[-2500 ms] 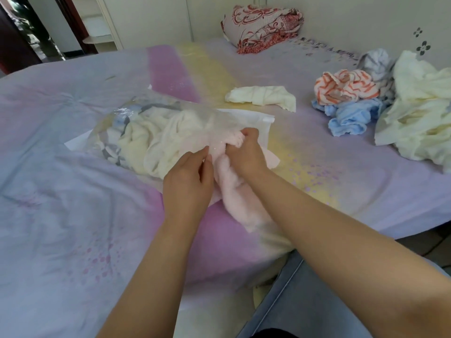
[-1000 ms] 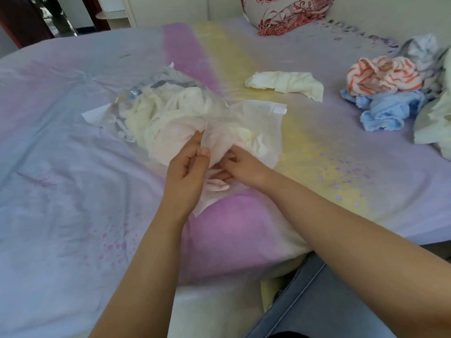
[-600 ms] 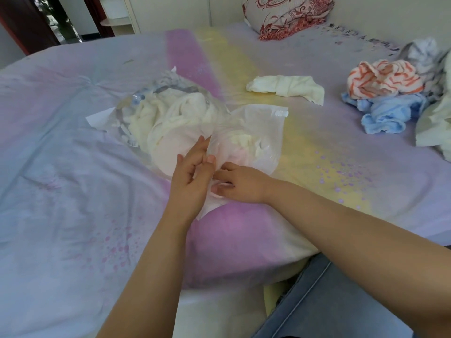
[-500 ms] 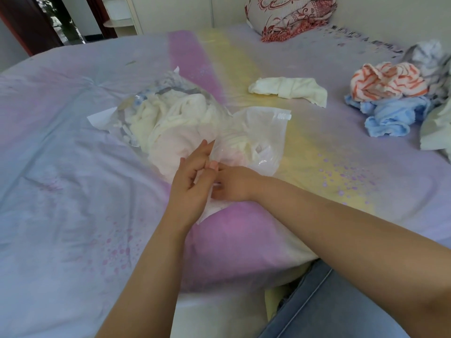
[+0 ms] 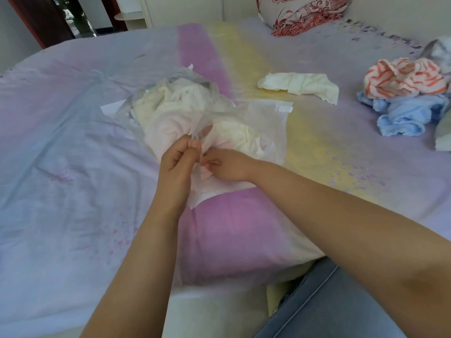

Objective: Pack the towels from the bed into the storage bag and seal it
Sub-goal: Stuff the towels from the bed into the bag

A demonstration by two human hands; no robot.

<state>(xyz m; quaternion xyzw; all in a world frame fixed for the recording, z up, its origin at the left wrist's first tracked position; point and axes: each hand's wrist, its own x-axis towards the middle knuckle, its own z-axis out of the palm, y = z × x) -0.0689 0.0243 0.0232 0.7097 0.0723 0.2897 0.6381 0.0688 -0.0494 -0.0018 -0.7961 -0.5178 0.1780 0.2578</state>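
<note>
A clear plastic storage bag (image 5: 266, 118) lies on the bed, stuffed with cream and pink towels. My left hand (image 5: 179, 164) pinches the upper edge of the bag's mouth and lifts it. My right hand (image 5: 227, 165) sits at the mouth, fingers curled on the pink towel (image 5: 205, 175) that sticks out there. Loose on the bed are a cream towel (image 5: 300, 85) behind the bag, and an orange-striped towel (image 5: 402, 78) on a blue towel (image 5: 402, 115) at the right.
The bed (image 5: 73, 167) has a lilac, pink and yellow sheet; its front edge runs just before my knees. A patterned pillow (image 5: 305, 13) lies at the head. More pale cloth (image 5: 443, 132) shows at the right edge. A doorway is at the back left.
The pink towel has gone from hanging out of the bag to mostly inside it. My left hand has closed on the bag's edge; my right hand has drawn back to the mouth.
</note>
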